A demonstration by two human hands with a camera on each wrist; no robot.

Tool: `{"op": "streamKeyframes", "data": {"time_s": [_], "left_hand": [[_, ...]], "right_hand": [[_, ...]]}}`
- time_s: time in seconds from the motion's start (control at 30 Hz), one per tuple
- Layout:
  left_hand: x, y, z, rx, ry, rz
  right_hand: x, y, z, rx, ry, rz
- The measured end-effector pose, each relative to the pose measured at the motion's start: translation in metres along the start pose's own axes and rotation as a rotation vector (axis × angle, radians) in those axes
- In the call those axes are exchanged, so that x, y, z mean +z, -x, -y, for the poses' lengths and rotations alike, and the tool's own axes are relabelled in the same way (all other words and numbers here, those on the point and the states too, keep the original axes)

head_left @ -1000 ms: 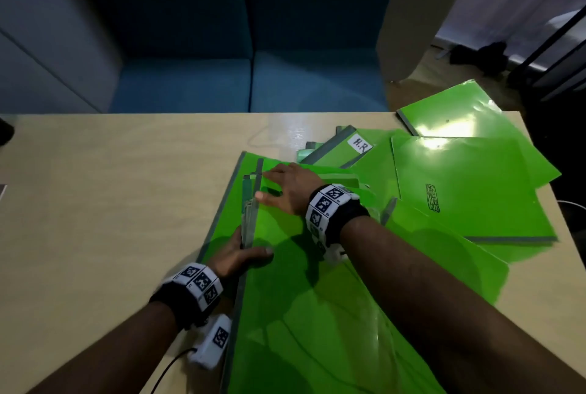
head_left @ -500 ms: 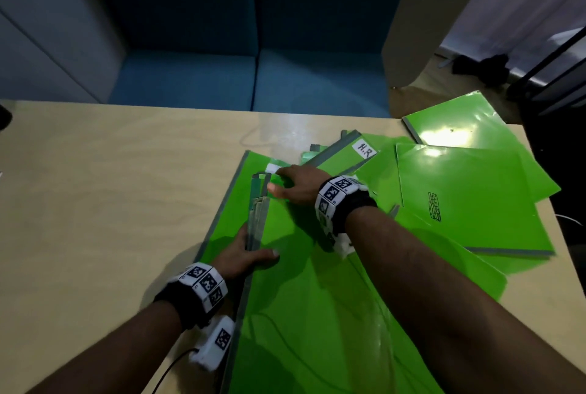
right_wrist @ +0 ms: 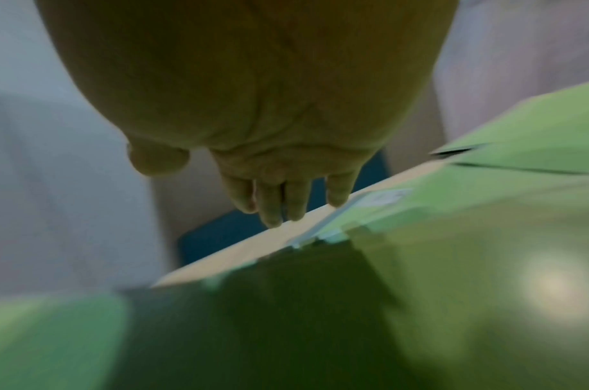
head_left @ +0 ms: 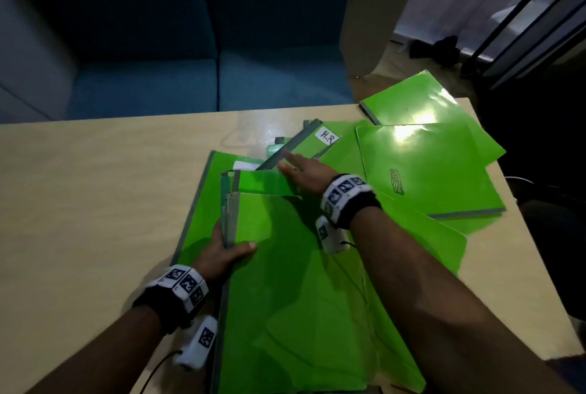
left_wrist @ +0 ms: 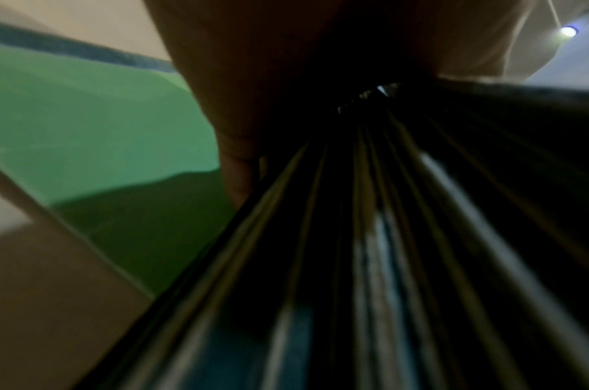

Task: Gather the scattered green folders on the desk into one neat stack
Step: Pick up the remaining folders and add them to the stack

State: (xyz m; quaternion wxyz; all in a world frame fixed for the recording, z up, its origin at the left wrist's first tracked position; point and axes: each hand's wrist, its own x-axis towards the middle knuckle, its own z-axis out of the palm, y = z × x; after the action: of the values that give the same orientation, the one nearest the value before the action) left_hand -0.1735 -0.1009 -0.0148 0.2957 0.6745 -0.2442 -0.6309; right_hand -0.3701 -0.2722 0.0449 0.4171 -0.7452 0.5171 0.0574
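Several green folders lie on the wooden desk (head_left: 95,187). My left hand (head_left: 226,249) grips the spine edge of a raised bundle of folders (head_left: 285,282), thumb on top and fingers under it. In the left wrist view the bundle's edges (left_wrist: 386,250) run past my fingers (left_wrist: 239,179). My right hand (head_left: 301,173) reaches forward with straight fingers over the folder labelled "H.R" (head_left: 312,141). The right wrist view shows its fingers (right_wrist: 286,203) straight, just above that folder's edge. Loose folders (head_left: 428,168) overlap at the right.
A flat green folder (head_left: 196,203) lies under the bundle at the left. One folder (head_left: 421,101) hangs over the desk's far right corner. A blue sofa (head_left: 190,82) stands beyond the far edge. The desk's left half is bare wood.
My right hand left the bundle's top corner and moved forward-right towards the "H.R" folder. The left hand keeps its grip, and the bundle has tilted up a little.
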Motion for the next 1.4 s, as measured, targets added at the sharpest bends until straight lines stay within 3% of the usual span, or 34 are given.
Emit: {"op": "streamKeyframes", "data": {"time_s": [0.13,0.2,0.27,0.33,0.57,0.7,0.8,0.87,0.9,0.97,1.03,1.1,1.13,1.23,1.4], "left_hand": [[-0.003,0.000,0.003,0.044,-0.131,-0.011],[-0.003,0.001,0.007,0.061,-0.120,-0.026],[-0.002,0.005,0.009,0.068,-0.123,-0.033],[0.001,0.006,0.009,0.080,-0.134,-0.055],[-0.013,0.003,0.020,0.114,-0.052,-0.146],[-0.018,0.019,0.010,0.139,0.045,-0.152],[-0.022,0.015,0.007,0.159,0.088,-0.140],[-0.024,0.013,0.006,0.168,0.134,-0.124],[-0.026,0.012,0.009,0.172,0.148,-0.126],[-0.027,0.012,0.010,0.189,0.149,-0.121],[-0.024,0.016,0.007,0.220,0.132,-0.114],[-0.022,0.017,0.007,0.247,0.111,-0.088],[-0.021,0.019,0.006,0.266,0.103,-0.074],[-0.017,0.026,-0.002,0.246,0.114,-0.044],[-0.019,0.022,-0.002,0.246,0.152,-0.026]], "right_hand": [[-0.020,0.068,-0.138,0.438,0.007,-0.486],[-0.012,0.111,-0.188,0.559,0.099,-0.456],[0.002,0.143,-0.211,0.528,0.273,-0.309],[0.009,0.158,-0.217,0.502,0.360,-0.265],[-0.027,0.147,-0.213,0.406,0.091,-0.304],[-0.081,0.129,-0.199,0.311,0.422,-0.449],[-0.104,0.096,-0.173,0.236,0.500,-0.481],[-0.102,0.076,-0.156,0.224,0.483,-0.577],[-0.098,0.072,-0.153,0.284,0.434,-0.654],[-0.082,0.070,-0.167,0.568,0.156,-0.756],[-0.049,0.077,-0.196,0.865,-0.051,-0.617],[-0.018,0.088,-0.208,0.959,-0.137,-0.529],[-0.008,0.094,-0.207,0.971,-0.219,-0.559],[-0.003,0.100,-0.206,0.910,-0.401,-0.615],[-0.082,0.097,-0.184,0.585,-0.187,-0.753]]}}
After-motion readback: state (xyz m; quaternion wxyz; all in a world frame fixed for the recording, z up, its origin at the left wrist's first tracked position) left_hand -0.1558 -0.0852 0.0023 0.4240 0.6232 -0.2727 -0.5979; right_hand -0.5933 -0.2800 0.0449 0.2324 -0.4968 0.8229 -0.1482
